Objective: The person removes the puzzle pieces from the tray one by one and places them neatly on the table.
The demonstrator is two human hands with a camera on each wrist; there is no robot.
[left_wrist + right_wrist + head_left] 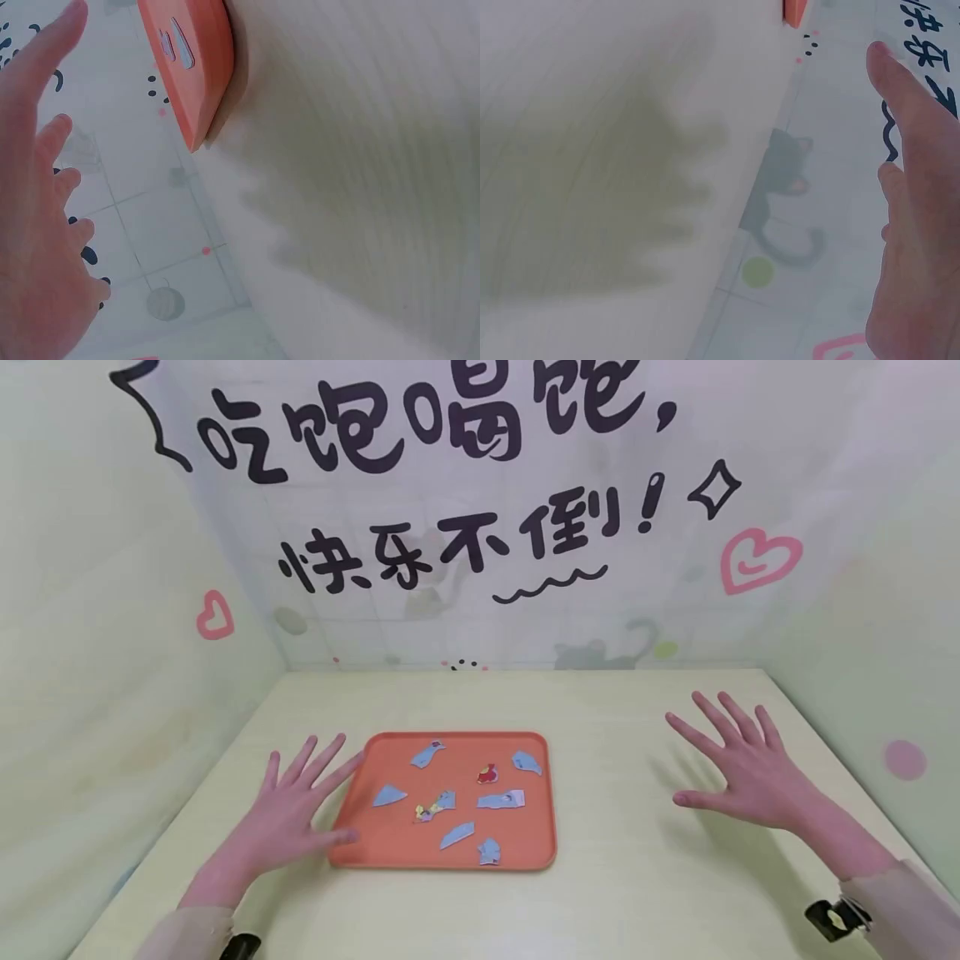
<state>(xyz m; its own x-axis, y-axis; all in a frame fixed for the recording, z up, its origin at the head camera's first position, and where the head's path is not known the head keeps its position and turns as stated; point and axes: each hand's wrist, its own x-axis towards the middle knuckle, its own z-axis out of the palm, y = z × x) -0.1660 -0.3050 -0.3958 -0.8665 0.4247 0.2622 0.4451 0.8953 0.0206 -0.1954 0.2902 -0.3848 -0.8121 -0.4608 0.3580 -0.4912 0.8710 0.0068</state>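
Note:
An orange-red tray [442, 852] lies on the table, carrying several torn or cut paper pieces, mostly light blue. Among them are a triangular blue piece [389, 795], a small red piece [487, 773], a piece with yellow and pink print [435, 807] and a long blue piece [502, 799]. My left hand [288, 818] hovers at the tray's left side with fingers spread, its forefinger and thumb overlapping the tray edge in the head view. Well right of the tray, my right hand [753, 777] is held above the table, fingers spread and holding nothing.
The pale table [615, 893] carries the shadows of both hands. A white printed cloth [450, 627] with dark lettering and pink hearts hangs behind, and cloth walls stand at left and right. Dark wrist devices [836, 918] sit at both sleeves.

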